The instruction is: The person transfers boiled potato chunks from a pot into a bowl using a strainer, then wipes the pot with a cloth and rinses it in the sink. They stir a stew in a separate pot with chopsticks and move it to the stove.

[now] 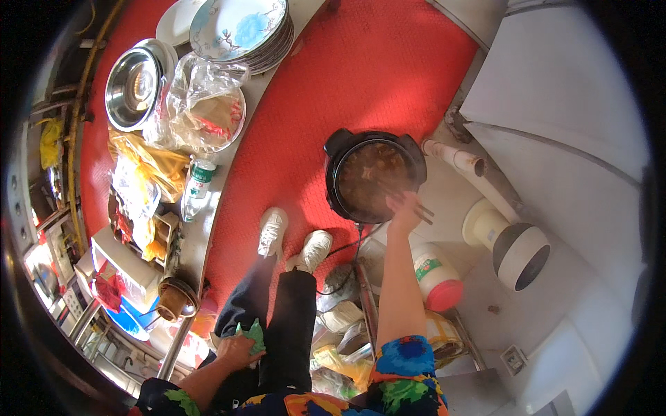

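My right hand (pixel 405 212) grips a pair of wooden chopsticks (pixel 426 213) over the near right rim of a black electric cooker (pixel 333 192). Their far ends reach into brown stew (pixel 372 171) with chunks in it, and steam blurs the tips. The cooker stands lidless on the red floor, its cord at the near side. Down by my thigh, my left hand (pixel 237 352) holds a crumpled green cloth or wrapper (pixel 253 335); which of the two I cannot tell.
Left, a metal table (pixel 208 229) carries stacked plates (pixel 237 31), a steel bowl (pixel 132 88), plastic bags (pixel 203 104) and a clear bottle (pixel 197 182). On the right are a pipe (pixel 458 158), a white-and-grey device (pixel 520 255) and a red-lidded jar (pixel 437 281). The power cord (pixel 357 249) runs near my shoes (pixel 315 249).
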The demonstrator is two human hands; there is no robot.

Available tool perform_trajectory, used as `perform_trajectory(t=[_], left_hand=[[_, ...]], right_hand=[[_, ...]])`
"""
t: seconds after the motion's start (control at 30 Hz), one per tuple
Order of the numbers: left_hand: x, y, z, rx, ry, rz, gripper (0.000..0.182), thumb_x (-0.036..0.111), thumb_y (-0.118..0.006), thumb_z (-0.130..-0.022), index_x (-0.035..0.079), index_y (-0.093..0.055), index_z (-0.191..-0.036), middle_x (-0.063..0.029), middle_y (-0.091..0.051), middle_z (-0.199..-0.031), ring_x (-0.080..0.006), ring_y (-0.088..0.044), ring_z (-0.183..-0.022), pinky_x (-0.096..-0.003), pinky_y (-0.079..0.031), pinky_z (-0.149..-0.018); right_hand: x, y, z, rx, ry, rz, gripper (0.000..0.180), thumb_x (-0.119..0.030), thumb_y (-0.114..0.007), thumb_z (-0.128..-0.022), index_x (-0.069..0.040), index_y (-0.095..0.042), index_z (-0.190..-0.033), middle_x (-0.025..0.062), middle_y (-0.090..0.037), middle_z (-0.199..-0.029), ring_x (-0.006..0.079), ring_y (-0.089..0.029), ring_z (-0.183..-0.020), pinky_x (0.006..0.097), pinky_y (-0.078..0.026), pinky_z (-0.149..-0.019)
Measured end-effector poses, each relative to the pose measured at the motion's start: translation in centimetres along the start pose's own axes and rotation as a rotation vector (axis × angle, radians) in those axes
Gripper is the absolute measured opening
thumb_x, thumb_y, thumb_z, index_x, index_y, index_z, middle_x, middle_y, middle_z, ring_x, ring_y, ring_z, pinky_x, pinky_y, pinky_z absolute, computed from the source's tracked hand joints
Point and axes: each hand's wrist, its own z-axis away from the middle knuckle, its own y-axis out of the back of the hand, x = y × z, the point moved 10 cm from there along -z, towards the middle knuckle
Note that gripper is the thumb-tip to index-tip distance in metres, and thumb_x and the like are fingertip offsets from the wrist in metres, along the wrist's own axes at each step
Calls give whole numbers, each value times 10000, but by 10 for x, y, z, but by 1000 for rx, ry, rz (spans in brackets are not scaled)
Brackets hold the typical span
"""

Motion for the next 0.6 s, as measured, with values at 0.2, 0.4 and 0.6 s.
perform_trajectory(t=[0.2,0.4,0.6], left_hand=[[1,-1,1,15,-3,4,474,556,-553,-739,87,-622,-753,-162,-590,-754,-330,-598,-700,-429,-479,-627],[6,2,3,41,-20,23,471,546,-547,-750,82,-622,-777,-154,-581,-742,-322,-591,-722,-429,-472,-636],[2,-5,1,52,-30,29,476,550,-539,-754,81,-618,-784,-158,-584,-747,-320,-588,-721,-431,-470,-626]], right_hand=[[-7,24,20,-34,-137,-91,239,-199,-541,-811,7,-496,-925,182,-584,-799,279,-606,-611,360,-530,-571],[-2,34,29,-80,-175,-78,270,-247,-513,-858,6,-476,-945,172,-576,-816,272,-604,-651,392,-535,-616],[-11,30,42,-162,-138,-75,291,-263,-494,-877,9,-458,-976,190,-580,-857,272,-609,-689,383,-530,-663]])
